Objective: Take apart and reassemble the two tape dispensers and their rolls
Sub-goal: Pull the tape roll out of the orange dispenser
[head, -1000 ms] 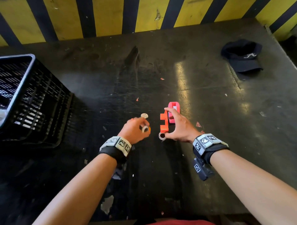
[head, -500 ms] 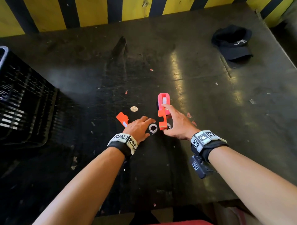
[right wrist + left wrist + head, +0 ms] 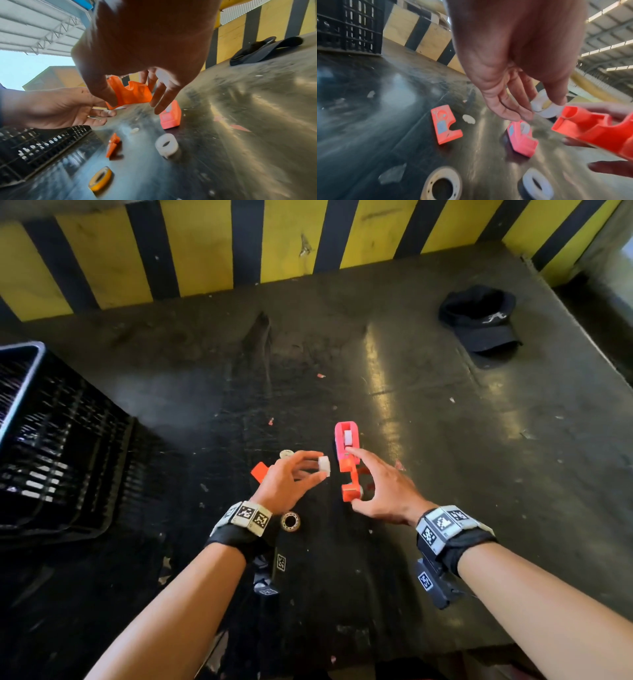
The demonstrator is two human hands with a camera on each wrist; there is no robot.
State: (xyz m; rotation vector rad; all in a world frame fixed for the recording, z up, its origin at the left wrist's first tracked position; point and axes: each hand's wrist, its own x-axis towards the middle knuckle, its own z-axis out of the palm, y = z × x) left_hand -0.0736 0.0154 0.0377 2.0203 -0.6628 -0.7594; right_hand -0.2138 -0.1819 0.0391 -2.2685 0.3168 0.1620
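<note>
Presently a white plastic tape core point(image 3: 324, 466) is pinched by the left hand point(image 3: 291, 481), just left of the orange plastic dispenser shell point(image 3: 349, 477) gripped end to end by the right hand point(image 3: 383, 491); its long axis runs away from the person.

Both forearms reach forward side by side, each wrist wrapped in a black band with checkered markers. The left hand point(image 3: 291, 477) pinches a small white roll point(image 3: 324, 466) between thumb and fingertips. The right hand point(image 3: 383, 491), held just beside it, grips an orange dispenser point(image 3: 349, 477) between thumb and forefinger, other fingers spread.
</note>
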